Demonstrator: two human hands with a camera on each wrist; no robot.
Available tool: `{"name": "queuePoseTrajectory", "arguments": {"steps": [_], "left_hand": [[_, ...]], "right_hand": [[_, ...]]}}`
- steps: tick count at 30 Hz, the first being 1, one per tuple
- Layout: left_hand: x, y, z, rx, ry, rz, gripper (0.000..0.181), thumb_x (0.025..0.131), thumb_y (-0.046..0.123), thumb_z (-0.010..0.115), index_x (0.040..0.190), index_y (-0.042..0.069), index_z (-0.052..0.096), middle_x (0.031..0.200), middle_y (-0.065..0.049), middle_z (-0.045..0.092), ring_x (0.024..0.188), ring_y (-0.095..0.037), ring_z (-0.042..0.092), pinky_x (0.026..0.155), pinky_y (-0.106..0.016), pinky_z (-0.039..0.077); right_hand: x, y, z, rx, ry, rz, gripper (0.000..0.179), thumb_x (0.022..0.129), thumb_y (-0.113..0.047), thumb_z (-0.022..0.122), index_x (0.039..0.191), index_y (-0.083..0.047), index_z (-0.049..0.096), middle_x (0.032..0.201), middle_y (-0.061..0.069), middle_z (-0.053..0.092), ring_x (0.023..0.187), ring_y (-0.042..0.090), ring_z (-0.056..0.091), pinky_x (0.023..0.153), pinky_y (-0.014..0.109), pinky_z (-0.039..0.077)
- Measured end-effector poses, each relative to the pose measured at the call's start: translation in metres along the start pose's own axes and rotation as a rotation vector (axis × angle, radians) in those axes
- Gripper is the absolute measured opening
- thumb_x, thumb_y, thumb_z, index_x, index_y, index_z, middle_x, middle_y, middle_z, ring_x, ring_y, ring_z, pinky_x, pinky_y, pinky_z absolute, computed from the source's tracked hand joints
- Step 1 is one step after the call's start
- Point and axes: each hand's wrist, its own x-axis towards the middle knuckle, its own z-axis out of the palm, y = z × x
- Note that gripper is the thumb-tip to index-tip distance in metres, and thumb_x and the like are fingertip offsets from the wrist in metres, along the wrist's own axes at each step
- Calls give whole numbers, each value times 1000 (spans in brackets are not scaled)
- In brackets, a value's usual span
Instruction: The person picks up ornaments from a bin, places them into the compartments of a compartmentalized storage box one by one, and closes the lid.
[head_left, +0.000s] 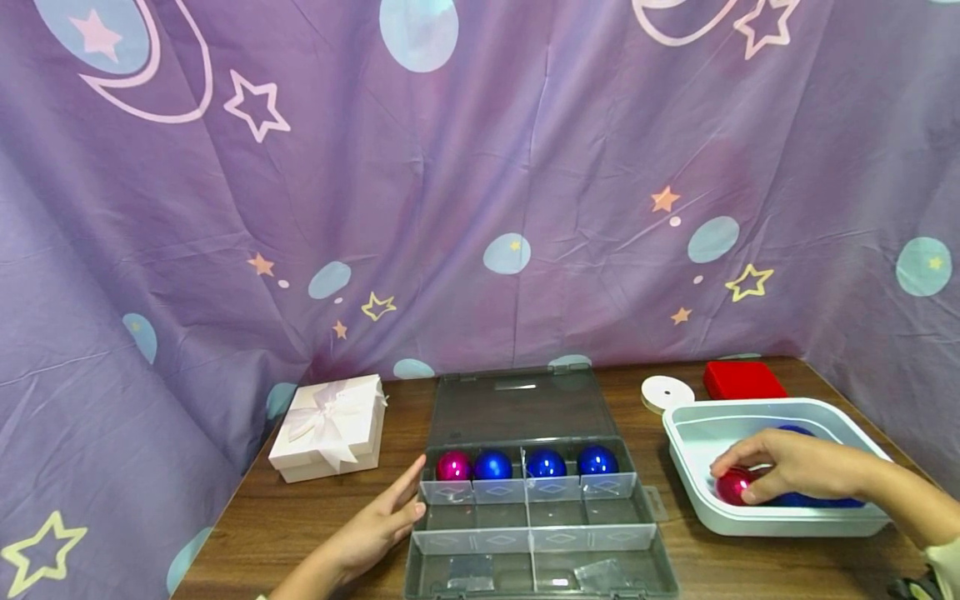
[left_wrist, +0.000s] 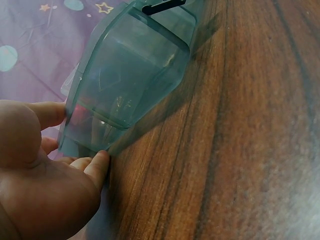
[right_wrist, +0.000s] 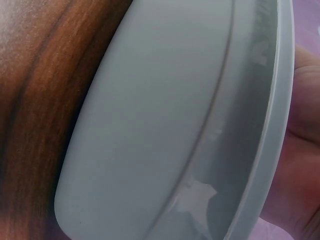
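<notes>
"Where is the magenta ball [head_left: 733, 486], and how does it lie?"

"Inside the near left part of the pale tub [head_left: 787, 523], pinched between thumb and fingers of the right hand [head_left: 798, 467]. It's round, alike from every side. I can't tell whether it touches the tub's floor; the right wrist view shows mostly the tub's wall, with the fingers hidden."

"And the tub's long axis?"

"Left to right. The grey organizer [head_left: 468, 542] has its rows running the same way, its lid [head_left: 517, 417] folded back toward the curtain [head_left: 450, 192]. Its back row holds one magenta and three blue balls [head_left: 546, 463]."

"What's the left hand [head_left: 378, 525] doing?"

"Touching the organizer's left side, fingers extended, gripping nothing."

"What's around them?"

"A brown wood-grain table [head_left: 408, 408], with the purple, star-printed curtain behind. A white gift box [head_left: 365, 421] with a bow sits on the left; a white spool [head_left: 663, 392] and a red case [head_left: 742, 381] stand behind the tub."

"How tight is it?"

"A narrow strip of wood separates organizer and tub. The tub sits near the table's right edge, the gift box just beside the left one. A wider stretch of wood runs between gift box and organizer."
</notes>
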Motion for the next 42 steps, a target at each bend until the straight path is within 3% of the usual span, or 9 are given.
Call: {"name": "queuePoseTrajectory", "arguments": {"steps": [11, 17, 25, 42], "left_hand": [[0, 0, 0, -10, 0, 0, 79, 109, 18, 48, 166, 13, -8, 167, -29, -16, 153, -48, -9, 121, -69, 4], [0, 0, 0, -6, 5, -3, 79, 109, 18, 48, 166, 13, -7, 167, -28, -15, 154, -48, -9, 121, -69, 4], [0, -1, -1, 0, 3, -2, 79, 109, 18, 48, 166, 14, -7, 167, -27, -17, 154, -47, -11, 121, -69, 5], [1, -2, -1, -4, -10, 12, 76, 110, 15, 44, 166, 13, -8, 167, -26, -18, 154, -45, -12, 122, -67, 4]], "right_hand": [[0, -1, 0, -10, 18, -24, 30, 93, 1, 71, 123, 1, 70, 118, 0, 75, 115, -5, 61, 91, 9, 49], [0, -2, -1, -22, 38, 23, 30, 95, -4, 71, 125, -2, 70, 119, -1, 75, 113, -6, 61, 89, 11, 51], [-2, -8, -2, -113, 106, 27, 32, 96, -8, 71, 128, -8, 70, 120, -4, 74, 109, -3, 63, 84, 14, 53], [5, -33, -8, -57, 151, -14, 34, 98, -3, 66, 133, -4, 67, 122, -3, 73, 104, 0, 65, 80, 20, 59]]}}
